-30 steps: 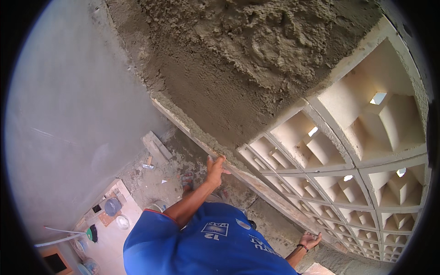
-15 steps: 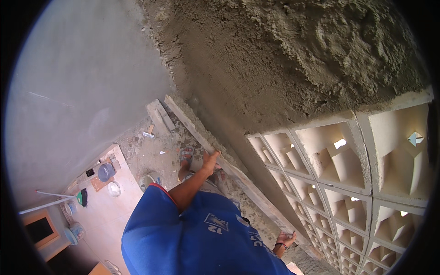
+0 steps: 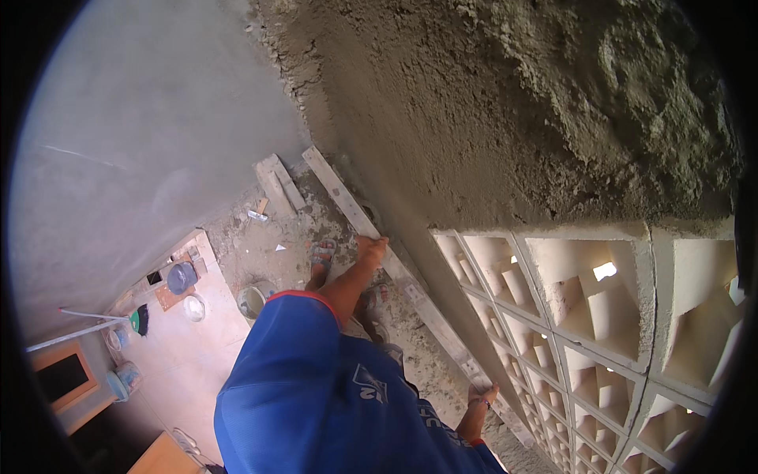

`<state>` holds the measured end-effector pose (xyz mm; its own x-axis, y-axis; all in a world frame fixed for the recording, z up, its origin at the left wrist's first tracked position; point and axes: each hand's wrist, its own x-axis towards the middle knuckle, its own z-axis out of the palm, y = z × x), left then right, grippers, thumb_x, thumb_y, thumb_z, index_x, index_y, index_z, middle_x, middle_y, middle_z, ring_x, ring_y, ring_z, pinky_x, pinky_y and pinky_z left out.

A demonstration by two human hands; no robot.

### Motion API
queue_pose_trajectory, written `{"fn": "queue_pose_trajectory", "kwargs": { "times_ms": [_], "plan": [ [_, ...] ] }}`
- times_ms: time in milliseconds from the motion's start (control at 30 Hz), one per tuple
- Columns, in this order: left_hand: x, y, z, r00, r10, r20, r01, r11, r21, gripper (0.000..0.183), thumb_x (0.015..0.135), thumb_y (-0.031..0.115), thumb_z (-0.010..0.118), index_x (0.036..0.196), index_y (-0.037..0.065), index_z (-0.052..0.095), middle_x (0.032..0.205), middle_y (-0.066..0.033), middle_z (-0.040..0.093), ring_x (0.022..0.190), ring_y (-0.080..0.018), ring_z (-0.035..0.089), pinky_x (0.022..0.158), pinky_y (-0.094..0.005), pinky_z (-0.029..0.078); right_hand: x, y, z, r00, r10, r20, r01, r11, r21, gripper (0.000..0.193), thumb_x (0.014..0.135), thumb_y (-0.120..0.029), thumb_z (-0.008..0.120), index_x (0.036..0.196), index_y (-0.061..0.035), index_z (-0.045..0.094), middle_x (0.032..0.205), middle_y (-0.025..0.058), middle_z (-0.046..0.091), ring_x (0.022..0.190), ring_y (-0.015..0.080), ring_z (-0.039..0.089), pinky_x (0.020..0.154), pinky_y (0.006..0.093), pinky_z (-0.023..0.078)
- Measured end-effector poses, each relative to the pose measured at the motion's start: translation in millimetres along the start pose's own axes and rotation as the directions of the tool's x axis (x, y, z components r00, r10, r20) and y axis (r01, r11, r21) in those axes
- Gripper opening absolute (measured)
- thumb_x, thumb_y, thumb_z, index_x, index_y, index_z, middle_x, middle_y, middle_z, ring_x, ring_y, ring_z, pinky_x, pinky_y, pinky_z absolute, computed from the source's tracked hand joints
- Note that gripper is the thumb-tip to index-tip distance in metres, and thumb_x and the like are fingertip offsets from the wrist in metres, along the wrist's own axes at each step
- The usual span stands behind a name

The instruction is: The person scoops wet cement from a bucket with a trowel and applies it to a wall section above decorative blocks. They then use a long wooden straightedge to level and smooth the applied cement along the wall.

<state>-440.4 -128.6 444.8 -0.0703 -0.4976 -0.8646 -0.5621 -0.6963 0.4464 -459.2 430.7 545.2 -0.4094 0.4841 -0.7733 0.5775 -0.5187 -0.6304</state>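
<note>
A long, pale, narrow straightedge board [image 3: 430, 314] slants across the picture from upper left to lower right, alongside the base of the freshly plastered wall [image 3: 442, 118]. My left hand [image 3: 373, 250] is closed round its upper part, with the arm stretched out from the blue sleeve. Toward the board's lower end, my right hand [image 3: 482, 394] grips it, the fingers at its edge beside the perforated block wall [image 3: 545, 316]. Small marks dot the upward face of the board. Both feet show below, in sandals on the gritty floor.
Short wooden offcuts [image 3: 279, 186] lie against the smooth grey wall [image 3: 158, 126]. A bucket [image 3: 253, 300] stands near my feet. Farther left are a dark tub [image 3: 181, 276], a white bowl [image 3: 194, 308] and a green broom [image 3: 140, 320] on pale tiles.
The board has turned so that its flat, cleaner face shows where a mortar-covered edge showed before. Its far end and my left hand have shifted up and right; my right hand has shifted slightly up.
</note>
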Motion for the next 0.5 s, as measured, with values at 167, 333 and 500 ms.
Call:
{"fn": "queue_pose_trajectory", "kwargs": {
  "times_ms": [167,333,500],
  "plan": [
    [-36,1,-28,0.973,0.054,0.226,-0.031,0.994,-0.106,0.067,0.081,0.027,0.074,0.129,-0.003,0.038,0.124,-0.0243,0.053,0.096,-0.0364,0.065,0.062,-0.0487,0.060,-6,-9,-26,0.998,-0.043,0.042,0.041,0.998,0.056,0.052,0.074,-0.031,0.062,0.121,-0.0125,0.057,0.133,0.0097,0.051,0.120,0.0325,0.049,0.102,0.0553,0.038],
    [-53,-13,-64,0.914,0.179,0.364,-0.068,0.952,-0.298,0.063,0.084,0.024,0.069,0.129,-0.005,0.035,0.122,-0.0240,0.050,0.095,-0.0385,0.064,0.062,-0.0487,0.060,-35,-21,-48,0.984,-0.156,0.091,0.149,0.986,0.078,0.054,0.069,-0.031,0.070,0.117,-0.0109,0.057,0.133,0.0114,0.048,0.119,0.0317,0.049,0.100,0.0543,0.041],
    [-92,21,-62,0.828,0.279,0.486,-0.045,0.898,-0.439,0.060,0.086,0.022,0.067,0.132,0.001,0.035,0.120,-0.0191,0.051,0.096,-0.0367,0.063,0.069,-0.0485,0.058,-41,-38,-53,0.963,-0.268,-0.030,0.265,0.921,0.286,0.053,0.071,-0.033,0.072,0.116,-0.0090,0.056,0.126,0.0135,0.049,0.118,0.0310,0.048,0.099,0.0506,0.043]
  ]
}}
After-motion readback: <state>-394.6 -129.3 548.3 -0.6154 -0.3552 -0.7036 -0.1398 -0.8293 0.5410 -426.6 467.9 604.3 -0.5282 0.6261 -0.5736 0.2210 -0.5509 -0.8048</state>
